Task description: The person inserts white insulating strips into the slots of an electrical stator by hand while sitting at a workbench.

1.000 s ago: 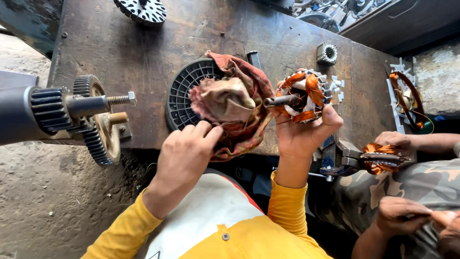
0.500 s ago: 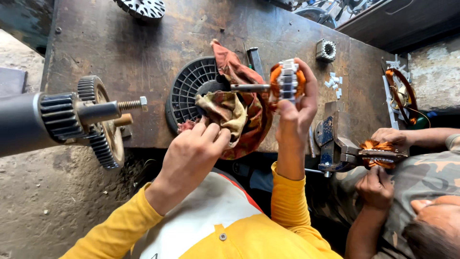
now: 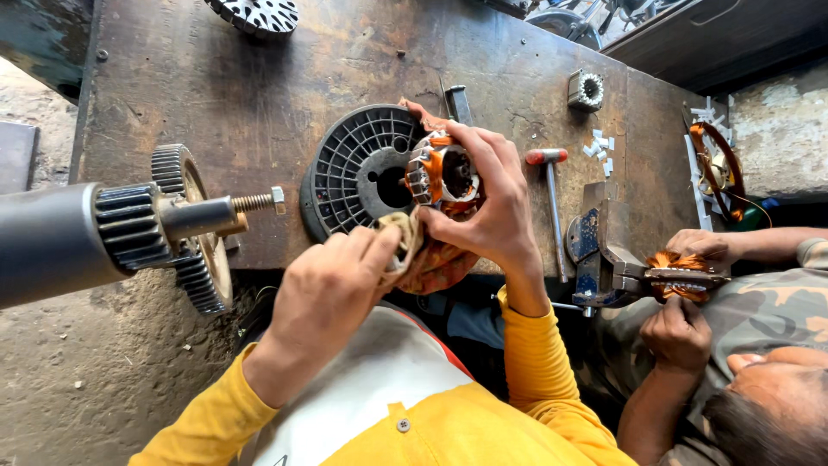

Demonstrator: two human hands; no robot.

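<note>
At the centre of the frame the right hand (image 3: 487, 203) is wrapped around a small motor winding (image 3: 442, 173), a round core with orange copper coils and a dark bore, held just above the near edge of the worktop (image 3: 259, 103) and in front of a black ribbed fan cover (image 3: 354, 168) that lies flat on it. The fingers curl over the top and far side of the winding, closed firmly on it. Just below and to the left, the left hand (image 3: 332, 285) pinches a soiled rag (image 3: 404, 250) between thumb and forefingers, the cloth bunched against the lower side of the winding; more reddish cloth hangs beneath, though how much of it touches the coils is hard to tell from this angle. The step in hand looks like wiping the winding clean while it is steadied in the other hand. Carrying on would seem to call for a firm grip on the core and a turn of it, so the cloth reaches the parts now covered by fingers, with care not to snag the fine wire. At the left of the frame a grey shaft with a toothed gear (image 3: 185, 229) juts over the worktop edge. To the right of centre lies a red-handled hammer (image 3: 552, 198), and beyond it a blue vise (image 3: 604, 250) clamps another coppery coil, which a second person's hands (image 3: 681, 332) are working at the lower right.
</note>
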